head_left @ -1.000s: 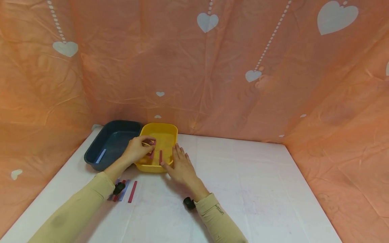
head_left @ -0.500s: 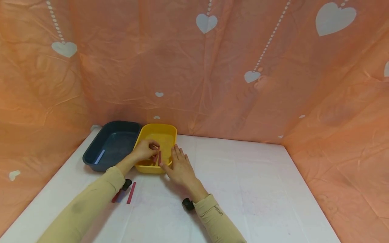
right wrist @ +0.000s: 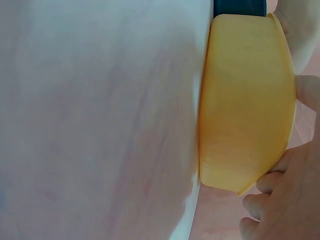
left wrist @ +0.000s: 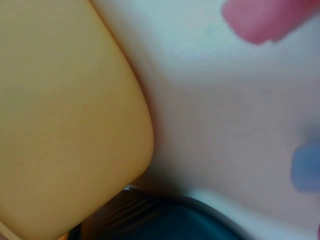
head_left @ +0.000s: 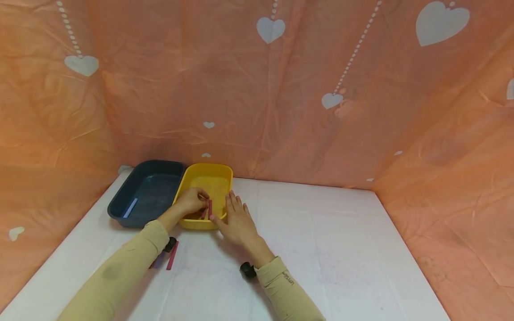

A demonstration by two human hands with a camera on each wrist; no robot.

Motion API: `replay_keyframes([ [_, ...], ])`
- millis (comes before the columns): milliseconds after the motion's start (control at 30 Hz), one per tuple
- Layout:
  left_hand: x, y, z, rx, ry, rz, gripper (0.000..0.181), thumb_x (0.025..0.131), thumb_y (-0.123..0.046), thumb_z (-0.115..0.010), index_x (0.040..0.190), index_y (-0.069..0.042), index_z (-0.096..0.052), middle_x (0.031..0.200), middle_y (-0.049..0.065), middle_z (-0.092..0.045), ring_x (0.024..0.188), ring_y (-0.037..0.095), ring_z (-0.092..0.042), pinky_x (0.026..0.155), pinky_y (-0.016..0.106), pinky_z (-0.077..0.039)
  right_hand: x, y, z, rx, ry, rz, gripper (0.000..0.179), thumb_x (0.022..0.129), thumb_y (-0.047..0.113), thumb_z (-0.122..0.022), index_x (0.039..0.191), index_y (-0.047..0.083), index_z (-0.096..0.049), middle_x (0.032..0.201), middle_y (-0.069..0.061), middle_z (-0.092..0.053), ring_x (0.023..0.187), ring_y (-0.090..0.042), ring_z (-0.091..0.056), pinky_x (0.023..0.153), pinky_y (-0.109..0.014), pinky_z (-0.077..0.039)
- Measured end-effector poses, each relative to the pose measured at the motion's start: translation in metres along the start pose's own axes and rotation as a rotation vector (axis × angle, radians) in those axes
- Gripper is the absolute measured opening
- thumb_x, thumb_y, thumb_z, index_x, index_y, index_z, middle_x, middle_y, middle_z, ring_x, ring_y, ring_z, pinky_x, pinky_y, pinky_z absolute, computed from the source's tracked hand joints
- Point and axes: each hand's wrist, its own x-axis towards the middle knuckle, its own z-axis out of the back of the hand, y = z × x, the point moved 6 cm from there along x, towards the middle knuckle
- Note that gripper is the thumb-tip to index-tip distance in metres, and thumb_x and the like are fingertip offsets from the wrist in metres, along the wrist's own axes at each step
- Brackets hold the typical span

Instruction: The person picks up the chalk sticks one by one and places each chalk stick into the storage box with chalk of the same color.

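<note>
My left hand (head_left: 192,202) reaches over the near left part of the yellow tray (head_left: 217,183), its thumb and fingertips pinching a thin flat stick that is mostly hidden by the hand. Just beside those fingertips a red stick (head_left: 210,209) stands out in the tray, with other sticks partly covered. My right hand (head_left: 238,223) lies along the tray's right side, fingers straight over the rim and thumb at the near right corner. In the right wrist view its fingers (right wrist: 270,182) touch the yellow tray's rim (right wrist: 292,120). The left wrist view shows no fingers.
Left of the yellow tray stands a dark blue tray (head_left: 156,189) with a lilac stick (head_left: 130,208) inside. Nearer on the white table (head_left: 321,245) lie a red stick (head_left: 172,255) and a lilac stick (head_left: 159,260), partly behind the left wrist. An orange curtain (head_left: 241,89) encloses the table.
My left hand has moved right and slightly nearer inside the yellow tray, toward the red stick standing there. My right hand has stayed at the rim.
</note>
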Motion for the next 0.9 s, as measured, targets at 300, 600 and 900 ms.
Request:
replay_keyframes([
  [300,0.0006,0.0014,0.0003,0.059,-0.023,0.004,0.028,0.091,-0.003,-0.070,0.115,0.010,-0.068,0.095,0.018,-0.074,0.070,0.015,-0.066,0.063,0.024,-0.054,0.0005,0.0010,0.0001,-0.014,-0.001,-0.007,0.086,0.106,0.058,-0.045,0.163,-0.001,-0.023,0.172,-0.016,-0.016,0.158,-0.033,-0.019,0.126,-0.050,-0.017],
  [600,0.0007,0.0031,-0.0005,0.041,0.002,0.051,0.030,0.095,-0.006,-0.069,0.120,0.009,-0.067,0.100,0.018,-0.071,0.072,0.017,-0.065,0.065,0.025,-0.056,0.0001,0.0006,0.0002,-0.017,-0.009,0.010,0.086,0.106,0.058,-0.045,0.163,-0.002,-0.023,0.172,-0.016,-0.017,0.157,-0.036,-0.021,0.126,-0.050,-0.018],
  [900,0.0001,-0.0038,0.0038,0.142,-0.042,-0.028,0.034,0.094,-0.010,-0.070,0.122,0.009,-0.067,0.109,0.023,-0.071,0.093,0.029,-0.066,0.083,0.038,-0.056,-0.0004,0.0003,0.0003,-0.020,-0.007,0.010,0.085,0.106,0.058,-0.044,0.163,-0.002,-0.022,0.172,-0.017,-0.016,0.157,-0.036,-0.020,0.126,-0.050,-0.018],
])
